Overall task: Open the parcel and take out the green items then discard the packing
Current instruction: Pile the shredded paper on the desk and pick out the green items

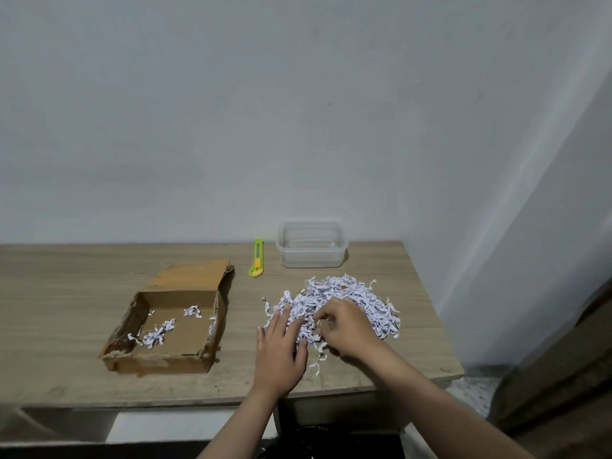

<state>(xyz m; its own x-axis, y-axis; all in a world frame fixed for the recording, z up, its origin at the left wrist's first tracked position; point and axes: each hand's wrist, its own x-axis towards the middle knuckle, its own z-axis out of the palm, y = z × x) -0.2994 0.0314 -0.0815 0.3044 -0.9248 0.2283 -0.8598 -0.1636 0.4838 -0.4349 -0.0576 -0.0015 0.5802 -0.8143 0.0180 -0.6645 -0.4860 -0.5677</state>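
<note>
cardboard parcel box [172,321], brown and torn-edged, sits open on the left half of the light wooden table [66,293], its flap folded back toward the wall, and only a few scraps of white shredded paper lie on its floor. over to the right, the big heap of white shredded paper packing [351,299] is spread on the tabletop, well apart from the box. both hands are in it: the left hand [281,346] lies flat on the near left edge of the heap, fingers straight and spread, pressing down on the strips. the right hand [347,326] is just beside it, fingers curled and pinching at something small among the shreds, though what exactly sits between the fingertips is too small to tell. far side of the table, a green and yellow utility knife [257,258] lies lengthwise between the box flap and a clear rectangular plastic container [312,245], which stands against the grey wall [298,111] just beyond the heap. no green item shows clearly in the pile from this head view.
</note>
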